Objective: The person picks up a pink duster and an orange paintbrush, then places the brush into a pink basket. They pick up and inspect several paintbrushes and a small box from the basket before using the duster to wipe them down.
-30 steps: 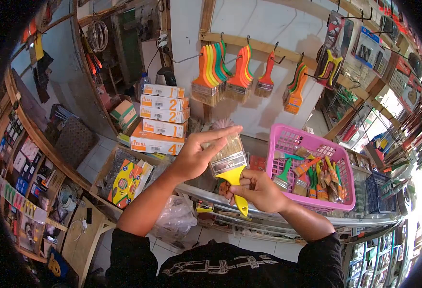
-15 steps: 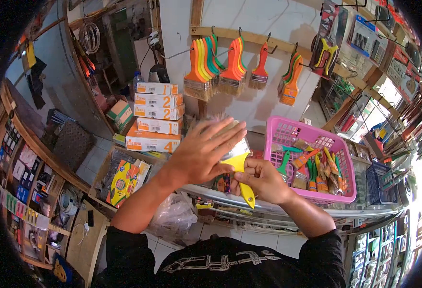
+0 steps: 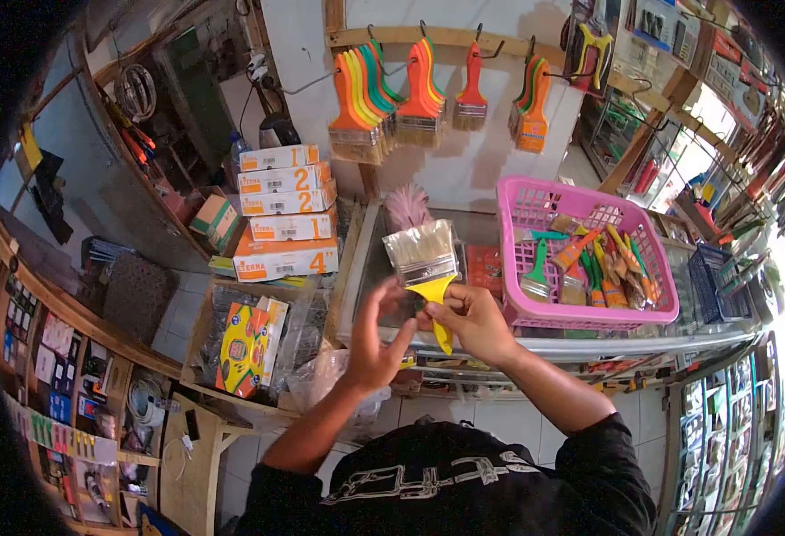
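Observation:
A wide paintbrush with a yellow handle and pale bristles is held up in front of me, bristles pointing away. Clear plastic seems to cover its bristles. My right hand grips the yellow handle between thumb and fingers. Just left of the brush is my left hand, its thumb and fingers spread, holding nothing. Beyond the bristles, a pinkish feathery tuft stands on the glass counter.
A pink basket of assorted paintbrushes sits right of my hands. Stacked brush boxes rise at the left. More paintbrushes hang from hooks on the wall. An open carton holds colourful packs.
My left hand has come off the bristles and drawn back left and down, opening. The brush, still in my right hand, is now uncovered and slightly further left.

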`<state>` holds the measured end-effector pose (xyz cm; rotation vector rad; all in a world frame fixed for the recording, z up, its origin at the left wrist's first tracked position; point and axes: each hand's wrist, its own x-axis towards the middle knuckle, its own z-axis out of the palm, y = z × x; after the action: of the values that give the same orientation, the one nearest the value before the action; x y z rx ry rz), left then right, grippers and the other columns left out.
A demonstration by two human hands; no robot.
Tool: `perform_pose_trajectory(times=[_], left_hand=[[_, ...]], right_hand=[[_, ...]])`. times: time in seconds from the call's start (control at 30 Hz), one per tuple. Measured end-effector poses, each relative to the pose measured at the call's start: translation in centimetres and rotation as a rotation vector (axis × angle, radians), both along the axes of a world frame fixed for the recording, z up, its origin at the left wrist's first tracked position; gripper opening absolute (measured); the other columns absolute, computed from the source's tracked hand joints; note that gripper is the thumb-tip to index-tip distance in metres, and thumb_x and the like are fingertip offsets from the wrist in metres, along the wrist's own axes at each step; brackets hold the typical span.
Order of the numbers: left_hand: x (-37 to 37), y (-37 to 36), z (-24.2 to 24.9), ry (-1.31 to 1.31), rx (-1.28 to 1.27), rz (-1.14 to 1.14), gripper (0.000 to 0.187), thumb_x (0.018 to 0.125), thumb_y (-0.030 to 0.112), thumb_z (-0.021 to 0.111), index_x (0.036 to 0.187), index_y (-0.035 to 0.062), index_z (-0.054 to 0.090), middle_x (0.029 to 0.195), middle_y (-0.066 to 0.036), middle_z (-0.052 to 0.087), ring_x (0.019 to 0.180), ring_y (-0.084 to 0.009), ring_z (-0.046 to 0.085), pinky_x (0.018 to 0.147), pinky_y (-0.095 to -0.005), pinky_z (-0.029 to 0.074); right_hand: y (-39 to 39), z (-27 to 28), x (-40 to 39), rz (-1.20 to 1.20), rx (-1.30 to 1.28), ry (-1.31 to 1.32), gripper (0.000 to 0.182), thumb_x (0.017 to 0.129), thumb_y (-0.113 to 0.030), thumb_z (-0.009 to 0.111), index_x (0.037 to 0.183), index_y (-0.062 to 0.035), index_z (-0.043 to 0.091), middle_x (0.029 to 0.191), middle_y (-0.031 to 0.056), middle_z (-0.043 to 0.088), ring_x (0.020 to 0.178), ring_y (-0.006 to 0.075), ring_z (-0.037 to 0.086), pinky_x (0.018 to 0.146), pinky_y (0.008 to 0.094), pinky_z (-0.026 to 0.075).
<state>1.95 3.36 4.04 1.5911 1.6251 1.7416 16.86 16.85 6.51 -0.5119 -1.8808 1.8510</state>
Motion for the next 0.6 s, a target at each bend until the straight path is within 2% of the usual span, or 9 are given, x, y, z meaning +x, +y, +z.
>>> perform_pose_trajectory(times=[0.03,0.13,0.23,0.27,0.37,0.4,0.5,0.53,0.6], left_hand=[[0.3,-0.1,-1.0,-0.257,-0.071,-0.076,0.065,0.095,0.007,0.071,0.152,0.0001,0.039,0.143,-0.017,0.056,0.128,-0.0266,0.06,0.107,-0.0408,0.048],[0.8,-0.5,-2.6,-0.37,-0.119,-0.152,0.063,0.1,0.006,0.066,0.154,-0.0023,0.034,0.138,-0.015,0.058,0.119,-0.0196,0.064,0.099,-0.0348,0.053],[0.1,-0.3,-3.9,-0.385,-0.088,-0.107,0.055,0.104,0.005,0.06,0.152,-0.0052,0.035,0.13,-0.014,0.063,0.114,-0.0161,0.064,0.094,-0.0309,0.053],[-0.5,-0.5,-4.0,-0.406,-0.117,-0.089,0.054,0.104,0.005,0.059,0.152,-0.0055,0.036,0.128,-0.014,0.064,0.114,-0.0158,0.064,0.093,-0.0307,0.053],[-1.7,-1.7,-4.3,-0.456,-0.09,-0.051,0.049,0.107,0.008,0.055,0.151,-0.0042,0.039,0.119,-0.011,0.068,0.108,-0.0148,0.065,0.091,-0.0287,0.052],[-2.4,-2.3,-4.4,-0.474,-0.081,-0.058,0.049,0.107,0.011,0.055,0.151,-0.0033,0.039,0.12,-0.011,0.067,0.106,-0.0153,0.065,0.092,-0.0285,0.052],[-3.7,-4.2,-5.9,-0.585,-0.037,-0.045,0.049,0.107,0.016,0.055,0.151,0.0006,0.041,0.116,-0.009,0.066,0.098,-0.0141,0.066,0.082,-0.0273,0.054],[-3.9,-5.0,-5.8,-0.633,-0.04,-0.045,0.048,0.107,0.016,0.056,0.151,0.0016,0.042,0.115,-0.008,0.066,0.096,-0.0139,0.066,0.08,-0.0277,0.054],[-4.5,-5.8,-6.0,-0.707,-0.036,-0.033,0.048,0.108,0.02,0.056,0.152,0.0063,0.043,0.111,-0.005,0.064,0.088,-0.0111,0.063,0.071,-0.0274,0.052]], right_hand=[[-0.1,-0.7,-0.4,-0.019,0.03,-0.034,0.017,0.103,-0.01,0.067,0.113,0.0035,0.069,0.093,0.0025,0.072,0.081,0.0064,0.063,0.07,0.024,0.051],[0.1,-4.1,-2.6,-0.084,0.153,-0.042,0.016,0.1,-0.012,0.071,0.108,0.002,0.074,0.097,0.0002,0.071,0.082,0.0058,0.06,0.072,0.024,0.049],[-1.2,-4.0,-4.4,-0.147,0.242,0.115,0.024,0.093,-0.022,0.079,0.09,0.0006,0.073,0.091,0.0076,0.069,0.083,0.0175,0.061,0.078,0.034,0.047],[-1.4,-3.7,-4.7,-0.141,0.289,0.059,0.024,0.091,-0.022,0.08,0.095,0.0013,0.074,0.095,0.0135,0.067,0.095,0.0231,0.062,0.087,0.0372,0.046],[-0.8,-3.9,-5.7,-0.25,0.793,-0.033,0.024,0.092,-0.019,0.078,0.106,0.0003,0.075,0.098,0.0118,0.067,0.097,0.0228,0.061,0.087,0.0363,0.047],[-0.7,-4.0,-5.9,-0.33,0.844,-0.066,0.033,0.089,-0.024,0.079,0.112,-0.0021,0.073,0.105,0.0169,0.064,0.104,0.0336,0.058,0.091,0.0431,0.046],[0.4,-6.0,-6.2,-0.546,1.04,-0.255,0.05,0.088,-0.031,0.079,0.129,-0.0043,0.065,0.115,0.0197,0.06,0.11,0.0378,0.055,0.092,0.0472,0.045],[0.9,-7.4,-6.4,-0.558,1.054,-0.414,0.065,0.089,-0.034,0.076,0.142,-0.0036,0.054,0.121,0.024,0.056,0.116,0.0421,0.051,0.095,0.0514,0.044],[0.4,-9.7,-7.0,-0.603,1.082,-0.497,0.061,0.091,-0.033,0.073,0.138,-0.0002,0.053,0.12,0.0236,0.056,0.113,0.0434,0.053,0.097,0.0533,0.044]])
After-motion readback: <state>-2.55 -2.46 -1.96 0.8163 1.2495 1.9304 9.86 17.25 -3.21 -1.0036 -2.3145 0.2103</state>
